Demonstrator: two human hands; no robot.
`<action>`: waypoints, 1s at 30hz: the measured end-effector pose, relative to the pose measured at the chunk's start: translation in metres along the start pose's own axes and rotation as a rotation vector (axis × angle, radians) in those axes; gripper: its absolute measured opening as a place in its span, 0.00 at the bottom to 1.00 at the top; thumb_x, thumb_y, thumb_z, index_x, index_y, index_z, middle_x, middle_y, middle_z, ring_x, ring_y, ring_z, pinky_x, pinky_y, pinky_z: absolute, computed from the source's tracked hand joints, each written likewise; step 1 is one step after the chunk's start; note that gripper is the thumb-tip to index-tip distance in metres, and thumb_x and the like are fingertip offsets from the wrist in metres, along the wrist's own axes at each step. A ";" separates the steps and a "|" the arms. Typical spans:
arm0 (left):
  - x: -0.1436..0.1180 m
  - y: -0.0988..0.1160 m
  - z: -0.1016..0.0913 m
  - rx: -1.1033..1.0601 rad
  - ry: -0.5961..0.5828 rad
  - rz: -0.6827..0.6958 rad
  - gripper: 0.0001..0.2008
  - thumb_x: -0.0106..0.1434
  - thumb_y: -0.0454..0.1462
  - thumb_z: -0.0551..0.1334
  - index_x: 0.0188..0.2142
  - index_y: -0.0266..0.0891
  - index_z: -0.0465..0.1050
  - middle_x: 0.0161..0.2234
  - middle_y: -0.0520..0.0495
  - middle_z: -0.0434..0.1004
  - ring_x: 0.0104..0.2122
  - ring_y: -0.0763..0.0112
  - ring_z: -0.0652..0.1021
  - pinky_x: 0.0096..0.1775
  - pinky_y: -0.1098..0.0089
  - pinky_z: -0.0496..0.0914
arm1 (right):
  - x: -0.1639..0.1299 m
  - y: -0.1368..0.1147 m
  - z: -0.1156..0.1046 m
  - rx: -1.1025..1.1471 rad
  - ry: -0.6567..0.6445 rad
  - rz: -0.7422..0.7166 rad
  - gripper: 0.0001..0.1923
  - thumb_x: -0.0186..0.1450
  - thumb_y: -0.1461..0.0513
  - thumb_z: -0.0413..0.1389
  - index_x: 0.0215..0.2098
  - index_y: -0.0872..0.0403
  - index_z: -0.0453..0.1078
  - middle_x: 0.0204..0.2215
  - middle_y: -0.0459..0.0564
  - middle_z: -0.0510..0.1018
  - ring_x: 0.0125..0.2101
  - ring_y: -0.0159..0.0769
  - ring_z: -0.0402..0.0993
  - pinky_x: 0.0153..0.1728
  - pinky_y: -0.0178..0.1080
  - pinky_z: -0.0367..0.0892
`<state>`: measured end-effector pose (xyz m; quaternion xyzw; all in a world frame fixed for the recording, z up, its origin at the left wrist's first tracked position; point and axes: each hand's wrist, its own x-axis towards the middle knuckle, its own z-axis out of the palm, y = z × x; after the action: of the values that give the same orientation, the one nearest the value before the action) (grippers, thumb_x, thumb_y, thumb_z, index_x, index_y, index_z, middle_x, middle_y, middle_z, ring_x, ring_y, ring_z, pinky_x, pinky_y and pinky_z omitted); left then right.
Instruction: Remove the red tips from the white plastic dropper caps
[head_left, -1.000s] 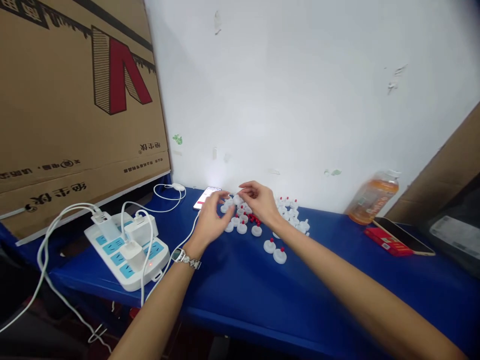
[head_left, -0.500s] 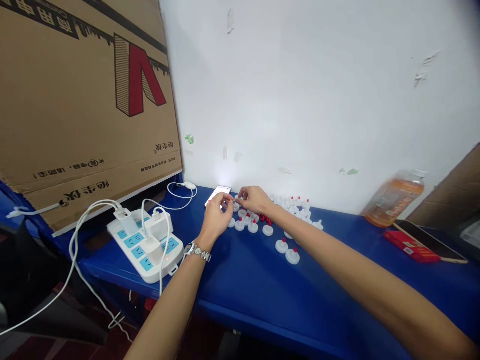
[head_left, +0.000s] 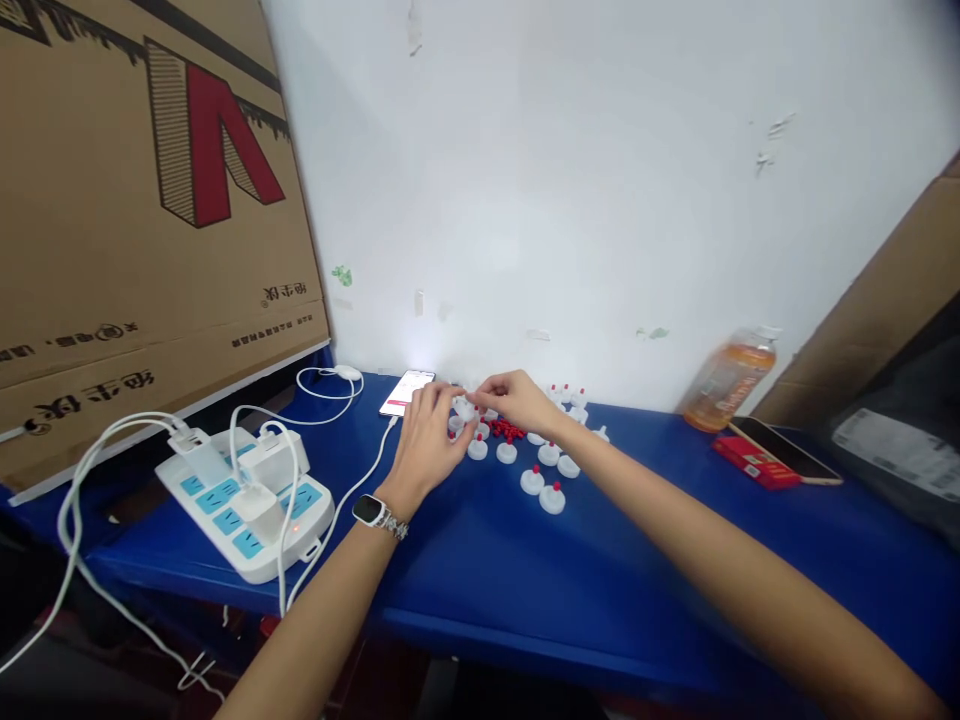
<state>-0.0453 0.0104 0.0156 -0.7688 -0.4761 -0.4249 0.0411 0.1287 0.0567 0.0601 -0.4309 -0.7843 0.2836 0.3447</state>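
Note:
My left hand has its fingers curled around a white nozzle cap, partly hidden behind its fingertips. Over the top of that cap, my right hand pinches thumb and forefinger together; whatever is between them is too small to make out. Under and beside both hands stand several white nozzle caps with red tips, such as the front one. A heap of small loose red tips lies among them, just below my right hand. One white cap near the heap shows no red tip.
A lit phone lies behind my left hand. To the left, a white power strip holds plugs and trailing cables. An orange drink bottle, a red packet and a dark phone are at the right. A large cardboard box stands left.
The view has swung to the right. My left hand has rolled over, showing its back and the watch face, and a white cap now shows at its fingertips. My right hand stays pinched beside it.

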 end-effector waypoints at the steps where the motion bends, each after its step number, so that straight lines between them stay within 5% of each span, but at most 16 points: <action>1: -0.001 0.005 0.001 0.024 -0.051 0.036 0.15 0.67 0.40 0.58 0.52 0.43 0.65 0.50 0.42 0.70 0.51 0.55 0.69 0.53 0.57 0.63 | -0.011 0.001 -0.004 0.034 0.006 -0.020 0.16 0.63 0.52 0.57 0.32 0.57 0.76 0.24 0.48 0.80 0.23 0.30 0.70 0.27 0.33 0.63; 5: -0.006 0.017 0.005 0.025 -0.231 0.104 0.14 0.71 0.42 0.51 0.51 0.41 0.66 0.46 0.41 0.74 0.47 0.56 0.73 0.48 0.59 0.64 | -0.036 0.014 -0.014 0.015 0.053 -0.030 0.17 0.66 0.54 0.52 0.31 0.57 0.76 0.24 0.47 0.80 0.25 0.32 0.72 0.29 0.33 0.64; 12: -0.013 0.022 0.006 -0.239 -0.517 0.026 0.10 0.71 0.44 0.50 0.43 0.43 0.65 0.26 0.52 0.72 0.26 0.66 0.73 0.29 0.68 0.61 | -0.020 0.043 -0.013 -0.569 -0.049 0.010 0.08 0.61 0.59 0.59 0.30 0.53 0.77 0.27 0.47 0.81 0.33 0.36 0.75 0.48 0.43 0.55; 21: -0.013 0.015 0.012 -0.259 -0.600 -0.009 0.10 0.71 0.44 0.49 0.37 0.43 0.60 0.22 0.55 0.67 0.22 0.69 0.67 0.26 0.69 0.56 | -0.006 0.051 0.001 -0.688 -0.113 -0.047 0.07 0.61 0.64 0.57 0.28 0.54 0.76 0.29 0.50 0.81 0.39 0.41 0.73 0.48 0.45 0.51; 24: -0.013 0.015 0.012 -0.239 -0.575 -0.016 0.11 0.71 0.45 0.48 0.36 0.43 0.59 0.25 0.53 0.68 0.24 0.68 0.69 0.28 0.69 0.57 | -0.013 0.050 -0.003 -0.535 -0.015 -0.079 0.06 0.61 0.63 0.57 0.28 0.55 0.74 0.30 0.51 0.80 0.40 0.42 0.72 0.46 0.44 0.56; 30: -0.014 0.020 0.012 -0.250 -0.536 -0.054 0.12 0.72 0.46 0.46 0.40 0.43 0.59 0.32 0.50 0.71 0.30 0.65 0.72 0.32 0.68 0.61 | -0.042 0.042 -0.004 0.304 0.058 -0.017 0.12 0.61 0.54 0.60 0.35 0.56 0.74 0.29 0.49 0.80 0.28 0.33 0.74 0.33 0.37 0.67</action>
<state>-0.0255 -0.0049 0.0051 -0.8397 -0.4343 -0.2631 -0.1926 0.1686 0.0409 0.0188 -0.3751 -0.7257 0.3833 0.4309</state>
